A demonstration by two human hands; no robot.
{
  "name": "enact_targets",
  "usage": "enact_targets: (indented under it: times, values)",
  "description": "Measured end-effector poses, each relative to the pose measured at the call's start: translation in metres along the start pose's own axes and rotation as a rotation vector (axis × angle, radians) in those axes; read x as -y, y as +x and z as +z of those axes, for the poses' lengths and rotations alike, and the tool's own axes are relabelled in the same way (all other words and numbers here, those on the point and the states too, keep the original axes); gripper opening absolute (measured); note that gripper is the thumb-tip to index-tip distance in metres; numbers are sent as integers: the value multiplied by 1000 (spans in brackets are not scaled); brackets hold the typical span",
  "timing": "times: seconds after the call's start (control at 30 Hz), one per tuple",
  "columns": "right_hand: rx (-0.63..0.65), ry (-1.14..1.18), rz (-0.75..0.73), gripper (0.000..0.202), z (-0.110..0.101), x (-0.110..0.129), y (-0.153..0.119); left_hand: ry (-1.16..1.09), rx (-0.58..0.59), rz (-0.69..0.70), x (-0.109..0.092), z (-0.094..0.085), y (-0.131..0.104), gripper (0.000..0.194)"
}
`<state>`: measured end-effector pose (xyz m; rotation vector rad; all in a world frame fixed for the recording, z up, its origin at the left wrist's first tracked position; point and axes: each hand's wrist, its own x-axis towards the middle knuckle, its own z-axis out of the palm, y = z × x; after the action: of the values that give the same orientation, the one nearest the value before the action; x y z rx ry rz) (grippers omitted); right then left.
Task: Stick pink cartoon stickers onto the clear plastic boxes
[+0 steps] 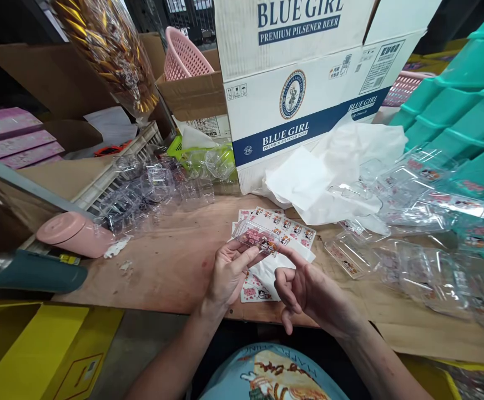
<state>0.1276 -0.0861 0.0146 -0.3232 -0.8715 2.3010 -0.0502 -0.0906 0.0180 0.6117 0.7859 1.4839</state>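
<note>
Currently, the left hand (225, 272) is clamped on a small clear plastic box (256, 236) with a pink printed sticker, thumb and fingers pinching its lower side. The right hand (312, 289) has its index finger stretched out to the box's right end, its other fingers loosely curled and the thumb apart. The box is held above printed sticker sheets (304, 232), which lie overlapping near the middle of the brown wooden worktop (162, 266) with a loose white slip on them. Toward the right edge, stickered clear plastic containers (412, 272) spread out and pile up beside crumpled white sheeting (337, 155). Toward the left edge lie a pink bottle (75, 234) and a dark teal bottle (42, 271); beyond them clear empty containers (154, 189) are heaped. At the far edge stands a white-and-blue BLUE GIRL carton (258, 119), with stacked turquoise plastic bins (454, 111) to its right.
</note>
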Motion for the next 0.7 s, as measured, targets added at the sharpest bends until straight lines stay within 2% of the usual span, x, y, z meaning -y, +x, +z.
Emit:
enact_targets:
  times: [0.43, 0.7]
  values:
    - [-75, -64, -1, 56, 0, -3, 2, 48, -45, 30, 1, -2, -2, 17]
    - [-119, -122, -1, 63, 7, -4, -1, 88, -59, 44, 2, -1, -3, 19]
